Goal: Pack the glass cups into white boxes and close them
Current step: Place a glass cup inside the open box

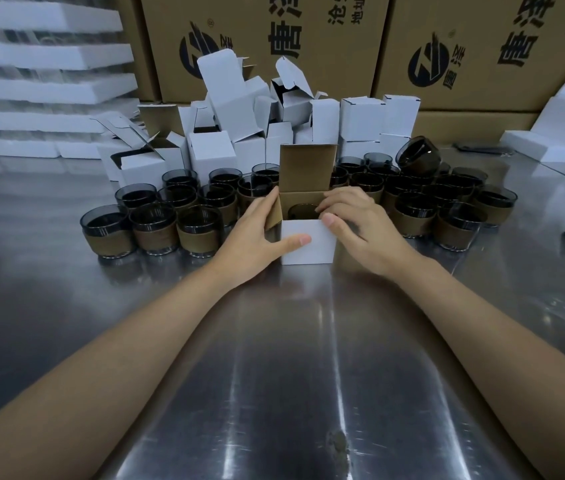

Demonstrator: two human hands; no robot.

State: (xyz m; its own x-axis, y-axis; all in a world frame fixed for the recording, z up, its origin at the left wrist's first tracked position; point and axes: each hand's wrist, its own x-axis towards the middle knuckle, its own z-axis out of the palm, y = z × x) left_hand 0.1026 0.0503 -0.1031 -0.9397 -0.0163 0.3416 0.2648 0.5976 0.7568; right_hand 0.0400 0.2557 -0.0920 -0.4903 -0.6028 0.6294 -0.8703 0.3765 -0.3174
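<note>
White box [307, 245] stands upright on steel table [291, 358], top open, lid [307, 168] up at the back. One cup [303, 212] sits inside, only its rim showing. Left hand [257, 233] grips box's left side, thumb flat on front, fingers curled round the far side. Right hand [357, 220] holds right top corner w/ thumb on front edge, fingers bent over side flap. More cups [156, 226] crowd left & right of box; spare boxes [239, 109] piled behind it, brown cartons [274, 36] further back.
</note>
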